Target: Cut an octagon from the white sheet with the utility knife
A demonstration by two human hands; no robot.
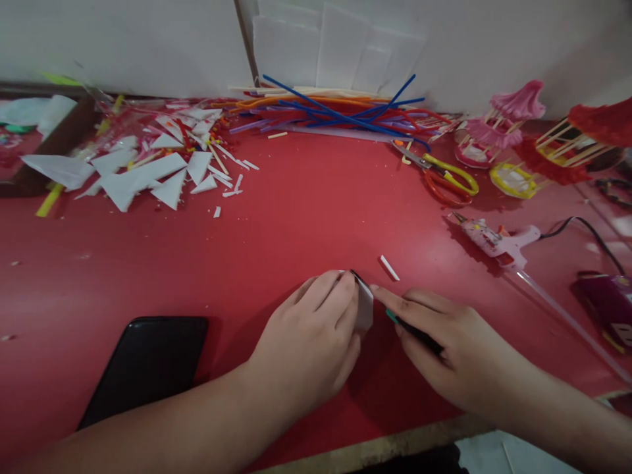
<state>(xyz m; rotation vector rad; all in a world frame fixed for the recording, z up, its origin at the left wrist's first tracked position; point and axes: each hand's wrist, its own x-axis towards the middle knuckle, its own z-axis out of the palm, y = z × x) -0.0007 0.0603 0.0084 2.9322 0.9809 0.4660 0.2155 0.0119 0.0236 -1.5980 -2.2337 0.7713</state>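
Note:
My left hand (pixel 313 329) is closed over a small white foam board piece (pixel 365 308), most of which it hides. In my right hand (pixel 444 349) is a black utility knife (pixel 419 334) with a green slider, its handle lying along the palm. The index finger stretches forward along the knife, and the dark blade meets the top edge of the white piece beside my left fingertips. A thin white offcut strip (pixel 390 268) lies on the red table just beyond my hands.
A black phone (pixel 148 368) lies at left. White scraps (pixel 143 178) and pipe cleaners (pixel 345 115) line the back. Scissors (pixel 439 174), a glue gun (pixel 498 240) with its cord, and pink (pixel 513 112) and red (pixel 587 138) small stick-built models stand or lie at right.

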